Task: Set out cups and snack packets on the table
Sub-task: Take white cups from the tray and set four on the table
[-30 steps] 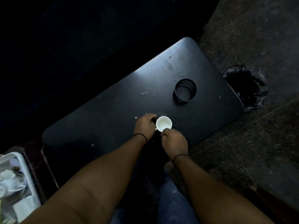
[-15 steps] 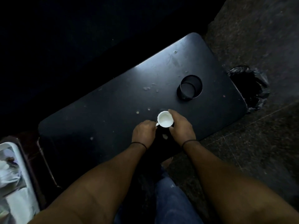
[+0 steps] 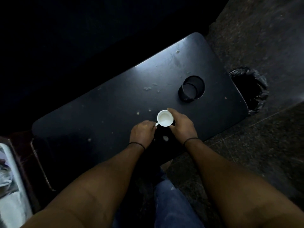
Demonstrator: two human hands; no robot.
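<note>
A small white cup [image 3: 165,118] stands upright on the black table [image 3: 115,99], close to its near edge. My left hand [image 3: 142,133] pinches the cup's handle on its left side. My right hand [image 3: 182,125] curls round the cup's right side, thumb at the near rim and fingers along the far side. The cup's inside looks white and bare. No snack packets show in this view.
A black cup holder ring [image 3: 192,88] is set into the table at the back right. Crumbs and smears dot the tabletop. A bin with a black bag [image 3: 250,89] sits on the floor past the table's right end. A white container [image 3: 9,186] lies at the far left.
The right hand has moved from the cup's near side round to its right side. The cup has shifted slightly away from the near edge. The left hand has stayed at the handle.
</note>
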